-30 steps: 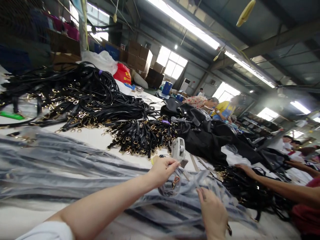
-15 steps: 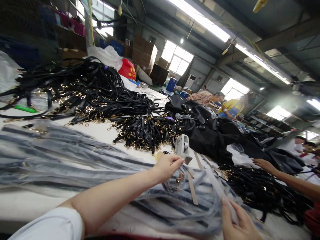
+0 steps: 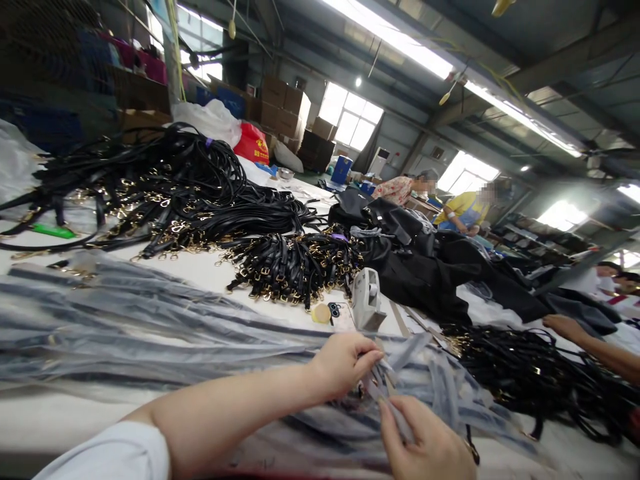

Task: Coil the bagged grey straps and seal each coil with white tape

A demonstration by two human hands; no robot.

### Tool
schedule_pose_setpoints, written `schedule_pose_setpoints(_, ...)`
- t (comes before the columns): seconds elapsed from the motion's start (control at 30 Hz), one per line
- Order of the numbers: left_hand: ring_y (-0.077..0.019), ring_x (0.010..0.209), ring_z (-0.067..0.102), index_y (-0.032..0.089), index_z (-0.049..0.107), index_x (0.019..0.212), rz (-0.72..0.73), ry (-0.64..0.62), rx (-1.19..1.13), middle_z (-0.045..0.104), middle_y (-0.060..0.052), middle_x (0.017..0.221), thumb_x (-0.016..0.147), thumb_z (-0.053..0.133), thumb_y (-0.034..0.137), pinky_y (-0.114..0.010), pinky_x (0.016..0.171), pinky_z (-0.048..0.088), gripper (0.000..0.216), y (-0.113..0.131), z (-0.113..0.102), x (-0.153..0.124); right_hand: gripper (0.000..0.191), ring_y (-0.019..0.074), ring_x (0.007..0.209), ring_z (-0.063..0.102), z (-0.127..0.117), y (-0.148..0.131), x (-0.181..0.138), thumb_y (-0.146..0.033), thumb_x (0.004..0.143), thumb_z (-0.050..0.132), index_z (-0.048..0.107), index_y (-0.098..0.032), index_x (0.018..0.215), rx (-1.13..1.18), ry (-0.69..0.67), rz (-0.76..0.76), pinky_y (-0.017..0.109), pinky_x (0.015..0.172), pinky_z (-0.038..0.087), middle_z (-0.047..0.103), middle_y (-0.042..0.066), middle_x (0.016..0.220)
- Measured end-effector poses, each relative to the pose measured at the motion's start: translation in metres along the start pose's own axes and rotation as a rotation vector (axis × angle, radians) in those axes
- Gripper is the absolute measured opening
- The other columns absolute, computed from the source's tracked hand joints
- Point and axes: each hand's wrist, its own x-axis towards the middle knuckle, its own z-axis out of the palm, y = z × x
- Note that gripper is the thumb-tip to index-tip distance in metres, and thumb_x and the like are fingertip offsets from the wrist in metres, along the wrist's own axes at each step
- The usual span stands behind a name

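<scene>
My left hand [image 3: 345, 368] is closed in a pinch on one end of a plastic-wrapped strap [image 3: 376, 388]. Just below and to the right, my right hand [image 3: 427, 440] pinches the same cloudy sleeve between thumb and fingers. A little metal hardware shows beneath my left hand, mostly hidden. Under both hands lie more black straps in clear plastic sleeves [image 3: 165, 347], stretching far to the left. A grey-white tape dispenser [image 3: 367, 300] stands just beyond my left hand, with a phone [image 3: 336, 312] and a yellow round item [image 3: 321, 313] beside it.
Loose black straps with gold buckles [image 3: 280, 267] are heaped behind the sleeves, and a larger strap pile [image 3: 190, 173] rises at the left. Black bags [image 3: 415, 280] lie beyond the dispenser. At the right, a co-worker's hand [image 3: 567, 328] reaches over more straps [image 3: 530, 360].
My right hand has moved left and up, close to my left hand, bringing the wrapped strap along. My left hand has shifted slightly down and right, uncovering the phone.
</scene>
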Motion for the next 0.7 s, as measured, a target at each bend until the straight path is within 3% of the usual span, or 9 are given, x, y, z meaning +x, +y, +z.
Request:
schedule_pose_setpoints(0.1,-0.0134,0.064,0.056,0.017,0.068,0.074,-0.024,-0.083,-0.023,0.06,0.0,0.062,0.096,0.045,0.039,-0.022,0.062,0.037,0.038,0.001,0.003,-0.003,0.036,0.0176,0.057,0.066,0.007,0.001,0.002,-0.047,0.097,0.043,0.067,-0.027,0.079,0.094,-0.037,0.025,0.029,0.057,0.042,0.071,0.001,0.068)
schedule_pose_setpoints(0.2,-0.0123,0.063,0.05,0.016,0.057,0.063,0.009,-0.093,0.026,0.053,0.001,0.06,0.095,0.046,0.038,-0.022,0.061,0.033,0.04,0.001,-0.001,0.0,0.032,0.0165,0.057,0.063,0.008,0.007,0.003,-0.053,0.092,0.053,0.067,-0.026,0.08,0.332,-0.093,0.178,0.026,0.057,0.044,0.069,0.0,0.068)
schedule_pose_setpoints(0.33,-0.0123,0.063,0.045,0.017,0.047,0.06,0.09,-0.165,0.058,0.046,0.001,0.061,0.096,0.041,0.039,-0.024,0.061,0.03,0.043,0.008,-0.004,0.0,0.031,0.0143,0.056,0.057,0.005,0.014,0.007,-0.05,0.089,0.058,0.065,-0.024,0.075,0.606,-0.105,0.363,0.023,0.06,0.045,0.062,-0.002,0.064)
schedule_pose_setpoints(0.43,-0.0121,0.06,0.044,0.017,0.044,0.06,0.074,-0.219,0.044,0.046,0.001,0.061,0.098,0.032,0.041,-0.024,0.059,0.029,0.046,0.016,0.0,-0.008,0.031,0.0151,0.06,0.054,0.012,0.017,0.01,-0.05,0.087,0.06,0.064,-0.021,0.074,0.736,-0.119,0.467,0.024,0.059,0.042,0.06,-0.002,0.065)
schedule_pose_setpoints(0.6,-0.0132,0.062,0.046,0.018,0.043,0.06,0.119,-0.238,0.092,0.05,0.0,0.063,0.092,0.046,0.045,-0.026,0.059,0.031,0.042,0.018,0.006,-0.015,0.046,0.0138,0.057,0.047,0.037,0.03,0.008,-0.062,0.086,0.056,0.06,-0.018,0.073,0.944,-0.127,0.626,0.024,0.055,0.037,0.051,-0.003,0.06)
schedule_pose_setpoints(0.7,-0.014,0.067,0.052,0.019,0.046,0.064,0.241,-0.293,0.004,0.058,-0.002,0.071,0.096,0.041,0.044,-0.025,0.062,0.037,0.041,0.019,0.009,-0.019,0.063,0.0138,0.056,0.046,0.049,0.035,0.004,-0.078,0.08,0.05,0.064,-0.017,0.077,1.157,-0.27,0.727,0.024,0.052,0.034,0.051,-0.001,0.059)
